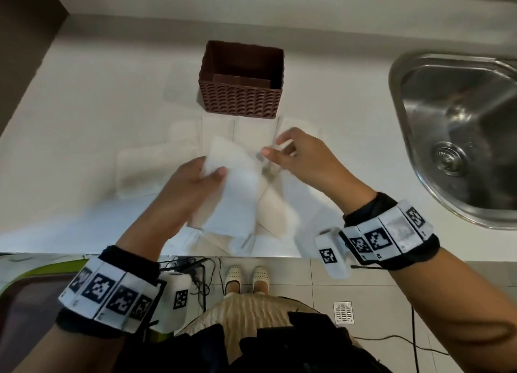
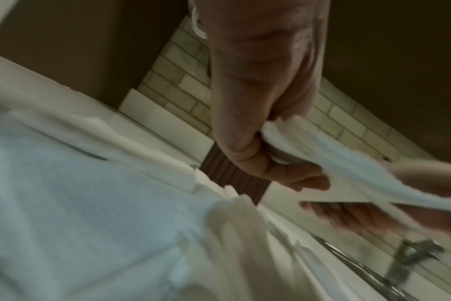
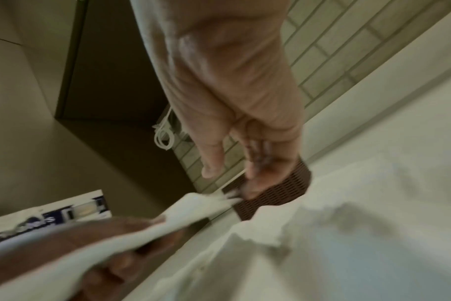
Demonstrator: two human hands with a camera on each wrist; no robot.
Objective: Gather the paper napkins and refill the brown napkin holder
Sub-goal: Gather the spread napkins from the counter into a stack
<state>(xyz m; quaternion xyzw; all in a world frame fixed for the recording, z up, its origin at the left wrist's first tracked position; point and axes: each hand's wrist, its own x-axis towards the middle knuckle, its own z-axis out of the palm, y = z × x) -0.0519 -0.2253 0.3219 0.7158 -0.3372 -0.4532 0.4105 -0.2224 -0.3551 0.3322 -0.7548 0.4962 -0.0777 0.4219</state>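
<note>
The brown woven napkin holder (image 1: 240,98) stands upright at the back of the white counter (image 1: 84,126); only brown shows inside it. My left hand (image 1: 212,174) grips a stack of white napkins (image 1: 237,182) above the counter, thumb on top, and the grip (image 2: 258,163) on that stack (image 2: 348,169) shows from the wrist. My right hand (image 1: 275,147) hovers at the stack's far end with its fingers (image 3: 255,179) extended and its thumb apart. It holds nothing that I can see. More loose napkins (image 1: 145,171) lie spread around, up to the holder (image 3: 276,195).
A steel sink (image 1: 397,73) is set into the counter on the right, with its tap (image 2: 420,250) behind. A dark wall panel (image 1: 25,36) bounds the left side. The counter's front edge runs just below my wrists; cables (image 1: 195,272) lie on the floor.
</note>
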